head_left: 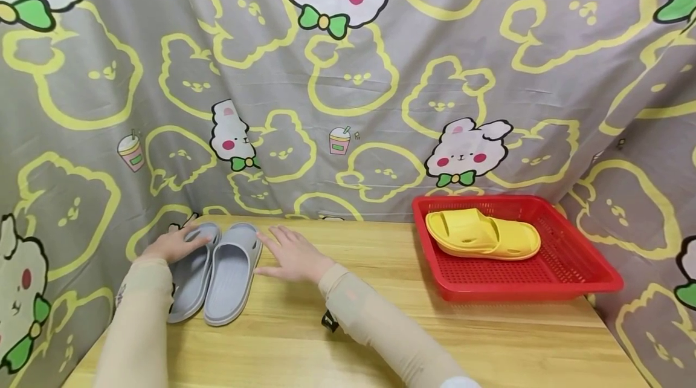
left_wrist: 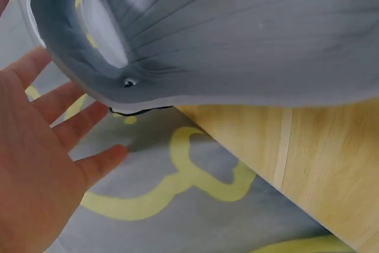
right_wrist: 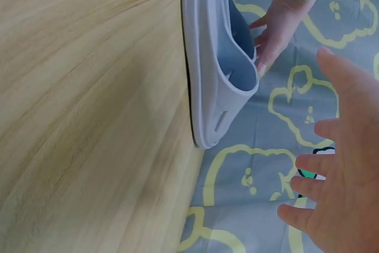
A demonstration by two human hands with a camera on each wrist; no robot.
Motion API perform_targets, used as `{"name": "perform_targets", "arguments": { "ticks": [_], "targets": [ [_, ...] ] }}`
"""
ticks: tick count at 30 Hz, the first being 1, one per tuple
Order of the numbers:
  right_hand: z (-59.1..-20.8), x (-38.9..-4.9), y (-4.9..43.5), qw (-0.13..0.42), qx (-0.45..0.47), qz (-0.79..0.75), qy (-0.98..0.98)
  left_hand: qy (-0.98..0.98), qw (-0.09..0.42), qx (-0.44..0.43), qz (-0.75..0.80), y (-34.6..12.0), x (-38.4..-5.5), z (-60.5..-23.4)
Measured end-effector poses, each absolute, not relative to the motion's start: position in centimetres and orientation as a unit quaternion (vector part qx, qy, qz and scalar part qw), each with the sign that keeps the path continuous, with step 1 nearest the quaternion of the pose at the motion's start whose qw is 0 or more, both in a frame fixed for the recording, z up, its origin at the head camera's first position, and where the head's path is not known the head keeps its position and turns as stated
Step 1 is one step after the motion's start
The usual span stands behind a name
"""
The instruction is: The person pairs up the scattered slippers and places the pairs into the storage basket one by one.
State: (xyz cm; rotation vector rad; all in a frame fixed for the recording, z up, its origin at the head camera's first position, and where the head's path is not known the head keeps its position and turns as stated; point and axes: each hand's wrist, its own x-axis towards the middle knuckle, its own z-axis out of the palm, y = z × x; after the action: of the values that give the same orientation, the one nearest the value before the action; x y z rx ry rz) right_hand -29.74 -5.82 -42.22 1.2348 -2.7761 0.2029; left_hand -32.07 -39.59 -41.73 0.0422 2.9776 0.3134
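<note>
A pair of grey slippers stands side by side at the table's left, toes toward the curtain. At the outer side of the left slipper (head_left: 187, 282) is my left hand (head_left: 170, 246), its thumb reaching over the upper. In the left wrist view its fingers (left_wrist: 62, 98) are spread, with the tips at the slipper's rim (left_wrist: 177, 100). My right hand (head_left: 296, 256) hovers just right of the right slipper (head_left: 228, 282), palm facing it and fingers extended. The right wrist view shows this hand (right_wrist: 343, 176) holding nothing, a gap away from the grey slipper (right_wrist: 204, 75).
A red perforated basket (head_left: 535, 287) stands at the table's right, holding yellow slippers (head_left: 484, 234). A small black object (head_left: 329, 320) shows beneath the right forearm. Grey cartoon-print curtain (head_left: 370, 128) hangs behind and along both sides of the wooden table (head_left: 348, 352).
</note>
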Motion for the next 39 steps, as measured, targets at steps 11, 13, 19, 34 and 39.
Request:
{"name": "perform_targets", "arguments": {
  "ticks": [11, 13, 19, 34, 39],
  "targets": [
    [-42.2, -30.4, -7.0, 0.035, 0.409, 0.052, -0.910, 0.983, 0.110, 0.014, 0.149, -39.6, -32.3, -42.2],
    [-42.2, -30.5, -7.2, 0.036, 0.411, 0.051, -0.909, 0.982, 0.112, 0.013, 0.151, -39.7, -32.5, -42.3],
    [-42.0, -30.8, -7.7, 0.036, 0.415, 0.044, -0.908, 0.981, 0.108, 0.004, 0.160, -39.8, -32.9, -42.8],
    [-43.4, -31.2, -8.9, 0.010, 0.407, 0.058, -0.912, 0.979, 0.123, -0.001, 0.160, -38.8, -32.9, -42.9],
    [-43.5, -31.4, -9.1, 0.005, 0.407, 0.073, -0.911, 0.981, 0.131, -0.005, 0.146, -38.2, -32.9, -42.6]
  ]
}}
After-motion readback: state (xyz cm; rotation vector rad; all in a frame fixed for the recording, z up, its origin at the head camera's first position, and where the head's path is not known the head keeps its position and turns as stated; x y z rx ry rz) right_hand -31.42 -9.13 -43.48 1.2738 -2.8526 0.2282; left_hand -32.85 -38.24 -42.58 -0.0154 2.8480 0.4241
